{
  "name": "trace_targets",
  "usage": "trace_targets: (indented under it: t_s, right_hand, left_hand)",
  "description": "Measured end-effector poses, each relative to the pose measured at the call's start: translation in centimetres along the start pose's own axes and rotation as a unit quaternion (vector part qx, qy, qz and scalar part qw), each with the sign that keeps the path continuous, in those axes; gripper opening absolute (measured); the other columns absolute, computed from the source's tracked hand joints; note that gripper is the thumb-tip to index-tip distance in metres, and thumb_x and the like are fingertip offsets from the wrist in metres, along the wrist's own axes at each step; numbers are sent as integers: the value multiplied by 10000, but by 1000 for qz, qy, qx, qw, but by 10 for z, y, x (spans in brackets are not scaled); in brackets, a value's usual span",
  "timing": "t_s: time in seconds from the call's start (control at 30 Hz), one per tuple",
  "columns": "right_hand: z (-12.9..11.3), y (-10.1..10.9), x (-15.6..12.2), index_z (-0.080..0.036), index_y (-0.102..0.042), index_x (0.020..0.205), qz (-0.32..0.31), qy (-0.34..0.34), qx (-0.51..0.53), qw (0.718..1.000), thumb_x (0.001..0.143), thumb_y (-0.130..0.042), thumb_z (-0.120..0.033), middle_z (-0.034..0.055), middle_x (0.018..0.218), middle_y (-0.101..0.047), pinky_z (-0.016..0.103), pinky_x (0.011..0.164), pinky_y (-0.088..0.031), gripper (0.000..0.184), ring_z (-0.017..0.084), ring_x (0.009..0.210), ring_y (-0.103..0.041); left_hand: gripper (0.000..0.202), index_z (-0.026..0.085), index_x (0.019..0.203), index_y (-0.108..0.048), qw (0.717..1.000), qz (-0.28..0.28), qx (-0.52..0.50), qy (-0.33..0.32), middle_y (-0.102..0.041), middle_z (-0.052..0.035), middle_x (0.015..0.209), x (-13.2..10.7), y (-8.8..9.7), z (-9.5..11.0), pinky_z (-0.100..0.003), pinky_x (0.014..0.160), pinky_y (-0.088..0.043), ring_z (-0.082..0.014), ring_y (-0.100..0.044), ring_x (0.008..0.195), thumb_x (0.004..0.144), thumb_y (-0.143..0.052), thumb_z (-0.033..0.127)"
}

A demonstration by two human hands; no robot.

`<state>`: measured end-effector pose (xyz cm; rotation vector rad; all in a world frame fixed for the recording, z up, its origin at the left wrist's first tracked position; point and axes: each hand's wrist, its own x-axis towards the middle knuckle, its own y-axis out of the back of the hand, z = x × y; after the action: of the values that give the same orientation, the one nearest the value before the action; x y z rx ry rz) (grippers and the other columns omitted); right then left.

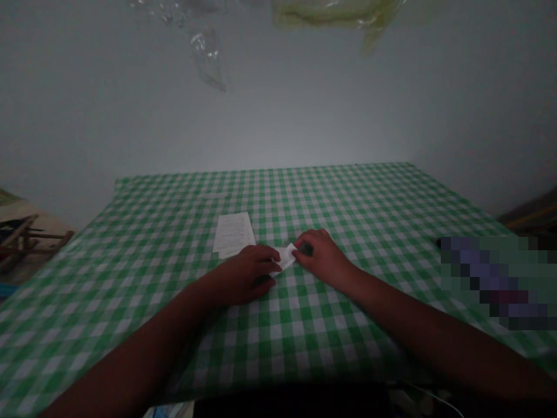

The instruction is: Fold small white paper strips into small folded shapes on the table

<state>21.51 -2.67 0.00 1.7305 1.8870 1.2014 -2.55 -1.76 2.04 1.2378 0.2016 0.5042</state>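
Note:
A small folded piece of white paper [286, 256] lies on the green and white checked tablecloth [348, 197], between my two hands. My left hand [246, 278] rests on its left part, fingers curled and pressed down on it. My right hand [319, 252] pinches the paper's right edge with closed fingertips. Just behind my left hand, a white printed sheet [234, 233] lies flat on the cloth.
A plain pale wall stands behind the table. Clear plastic bags [209, 55] and a yellowish bag [335, 14] hang at the top. Wooden furniture [21, 238] sits at the left edge. A blurred-out patch [491, 281] covers part of the table's right side.

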Motion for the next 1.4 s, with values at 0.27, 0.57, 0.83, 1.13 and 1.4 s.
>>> trace_targets:
  t_s: [0.27,0.57,0.83,1.13,1.4]
  right_hand:
    - [-8,10,-2,-223,-615,862,130,50,26,990,862,-572,-185,39,898,-681,391,853,-467,57,214,905,-596]
    - [-21,11,-11,-175,-656,1026,-109,220,-146,958,923,-555,-273,87,1022,-687,424,932,-444,174,247,1012,-572]
    - [-4,13,-1,-143,-651,1079,-102,199,-81,971,937,-468,-150,89,1047,-691,387,946,-455,232,210,1025,-586]
    - [14,18,4,-175,-616,1230,-152,237,-76,957,856,-642,-239,126,1275,-609,446,1028,-426,380,249,1206,-519]
    - [3,14,2,-172,-658,1129,-154,215,-129,956,894,-635,-317,115,1137,-656,432,917,-458,277,248,1083,-569]
  left_hand:
    - [339,219,1275,-567,995,89,28,-24,-573,-110,1278,2,5,0,-459,1025,-440,-255,-519,1196,939,-541,255]
    - [300,210,1225,-578,995,93,30,19,-613,-93,1212,4,5,-2,-437,1005,-434,-235,-545,1139,936,-497,211]
    - [402,235,1281,-575,998,14,53,25,-591,-81,1239,9,-6,-3,-459,1020,-398,-256,-525,1176,884,-544,176]
    - [180,200,1061,-618,999,14,22,29,-605,-81,1252,9,-6,-3,-488,1120,-291,-235,-537,1197,900,-574,266]
    - [240,192,1075,-585,997,53,21,48,-609,-79,1149,14,-15,-5,-435,1005,-403,-247,-527,1132,893,-630,342]
